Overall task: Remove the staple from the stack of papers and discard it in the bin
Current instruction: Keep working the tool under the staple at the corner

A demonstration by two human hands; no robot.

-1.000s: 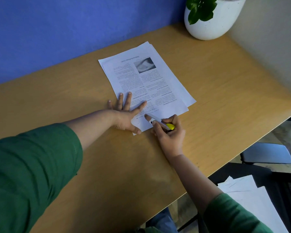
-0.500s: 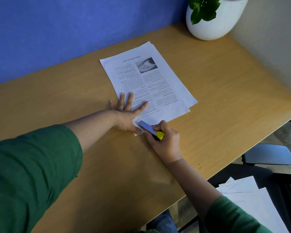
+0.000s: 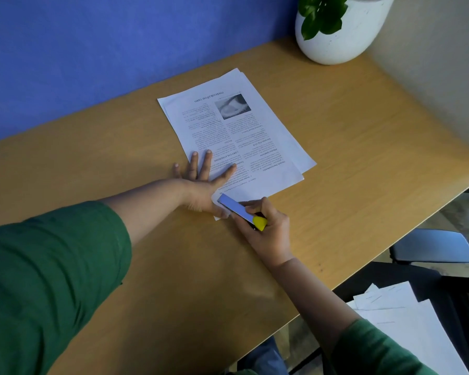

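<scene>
My right hand grips the staple remover, a flat grey bar with a yellow end, fingers curled round its rear. Over the last second it has swung from the near edge of the page toward the near-left corner of the stack of papers; its tip now sits on that corner, right beside my left thumb. That corner curls up slightly under the tip. The staple itself is too small to see; I judge it lies under the tip, so the prying step is starting, not finished.

My left hand has not moved: fingers straight and spread, palm pressing the near-left part of the stack flat on the counter, holding nothing.

The stack lies mid-counter, slightly fanned, the top sheet skewed over the lower ones.

Around: a white plant pot at the far right corner, well apart from the work. Loose white sheets lie below the near right edge, off the counter. No bin in view, so discarding will need a look elsewhere. My own thumb crowds the tip, which could get in the way.
</scene>
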